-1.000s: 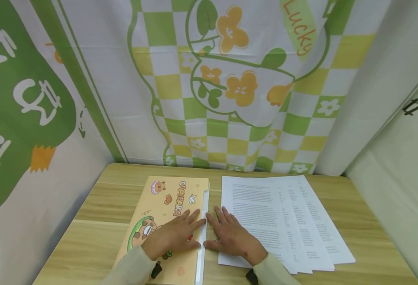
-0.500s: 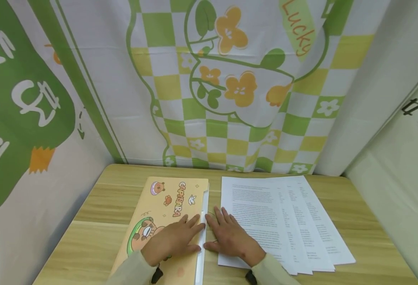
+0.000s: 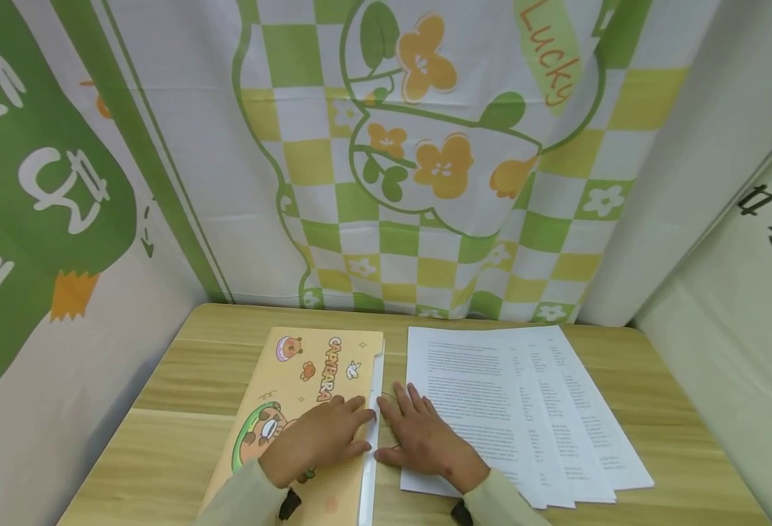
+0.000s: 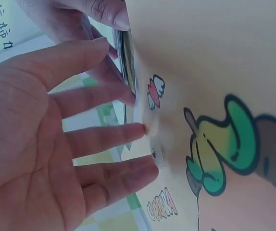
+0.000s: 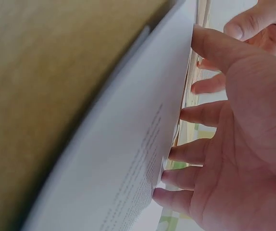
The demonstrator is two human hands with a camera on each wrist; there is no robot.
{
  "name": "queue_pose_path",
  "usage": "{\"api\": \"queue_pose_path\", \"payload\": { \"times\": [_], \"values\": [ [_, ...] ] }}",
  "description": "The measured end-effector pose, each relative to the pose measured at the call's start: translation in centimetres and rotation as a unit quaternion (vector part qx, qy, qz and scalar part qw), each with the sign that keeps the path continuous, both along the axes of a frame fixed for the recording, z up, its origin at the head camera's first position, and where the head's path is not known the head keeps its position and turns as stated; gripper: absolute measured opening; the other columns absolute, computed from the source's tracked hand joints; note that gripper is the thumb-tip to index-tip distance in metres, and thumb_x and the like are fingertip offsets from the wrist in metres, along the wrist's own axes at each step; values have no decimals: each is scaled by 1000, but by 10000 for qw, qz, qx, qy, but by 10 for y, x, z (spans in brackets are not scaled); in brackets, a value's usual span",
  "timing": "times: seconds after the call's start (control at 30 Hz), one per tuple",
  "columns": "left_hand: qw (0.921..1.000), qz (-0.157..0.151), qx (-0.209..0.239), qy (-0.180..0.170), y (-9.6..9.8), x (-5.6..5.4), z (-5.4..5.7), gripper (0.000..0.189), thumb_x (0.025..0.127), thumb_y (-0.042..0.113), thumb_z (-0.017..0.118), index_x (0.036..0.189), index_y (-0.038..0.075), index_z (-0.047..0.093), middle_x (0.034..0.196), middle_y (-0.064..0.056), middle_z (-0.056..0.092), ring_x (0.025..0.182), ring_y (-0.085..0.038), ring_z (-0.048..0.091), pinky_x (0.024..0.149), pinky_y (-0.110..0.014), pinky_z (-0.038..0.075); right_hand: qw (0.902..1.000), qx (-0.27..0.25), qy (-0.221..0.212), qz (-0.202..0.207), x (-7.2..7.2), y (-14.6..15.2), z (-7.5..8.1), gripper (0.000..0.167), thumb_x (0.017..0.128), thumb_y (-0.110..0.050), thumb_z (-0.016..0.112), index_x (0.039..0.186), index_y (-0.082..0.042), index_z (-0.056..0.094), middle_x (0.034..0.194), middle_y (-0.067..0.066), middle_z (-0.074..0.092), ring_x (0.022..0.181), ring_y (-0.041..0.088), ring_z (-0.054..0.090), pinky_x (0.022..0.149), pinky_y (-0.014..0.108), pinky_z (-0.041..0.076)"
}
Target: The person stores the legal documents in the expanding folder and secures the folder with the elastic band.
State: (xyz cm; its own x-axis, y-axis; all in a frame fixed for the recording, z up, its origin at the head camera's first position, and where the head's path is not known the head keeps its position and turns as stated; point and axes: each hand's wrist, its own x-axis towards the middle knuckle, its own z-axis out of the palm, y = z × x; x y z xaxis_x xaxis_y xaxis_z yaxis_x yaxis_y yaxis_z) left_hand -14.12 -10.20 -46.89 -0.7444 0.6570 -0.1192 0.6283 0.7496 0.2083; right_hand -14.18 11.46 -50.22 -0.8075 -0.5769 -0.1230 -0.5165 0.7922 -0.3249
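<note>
Folder [image 3: 303, 391], smooth and rectangular, lies beside fanned, printed paper sheets [image 3: 484, 416].

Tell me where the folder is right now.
In the head view, the folder lies on the left half of the table, under the left hand, with the papers across a narrow gap to its right.

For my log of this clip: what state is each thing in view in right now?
Capybara folder: closed, lying flat, white edge showing.
Printed papers: loosely fanned, text up.
Left hand: open, fingertips at the folder's edge nearest the papers.
Right hand: open, fingers spread, over the papers' near edge beside the folder.
Backdrop cloth: hanging, lightly creased.
</note>
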Motion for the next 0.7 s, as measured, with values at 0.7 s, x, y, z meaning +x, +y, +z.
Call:
{"api": "queue_pose_path", "payload": {
  "times": [0.7],
  "values": [
    [9972, -19, 86, 742, 3, -4, 0, 39, 93, 45, 73, 115, 14, 63, 96, -2, 46, 84, -17, 44, 69, -31, 45, 9999, -107, 100, 25, 0, 0, 2, 83, 94, -54, 69, 156, -6, 41, 160, 33, 26, 147, 53, 23, 111, 66, 30]
  ]
}}
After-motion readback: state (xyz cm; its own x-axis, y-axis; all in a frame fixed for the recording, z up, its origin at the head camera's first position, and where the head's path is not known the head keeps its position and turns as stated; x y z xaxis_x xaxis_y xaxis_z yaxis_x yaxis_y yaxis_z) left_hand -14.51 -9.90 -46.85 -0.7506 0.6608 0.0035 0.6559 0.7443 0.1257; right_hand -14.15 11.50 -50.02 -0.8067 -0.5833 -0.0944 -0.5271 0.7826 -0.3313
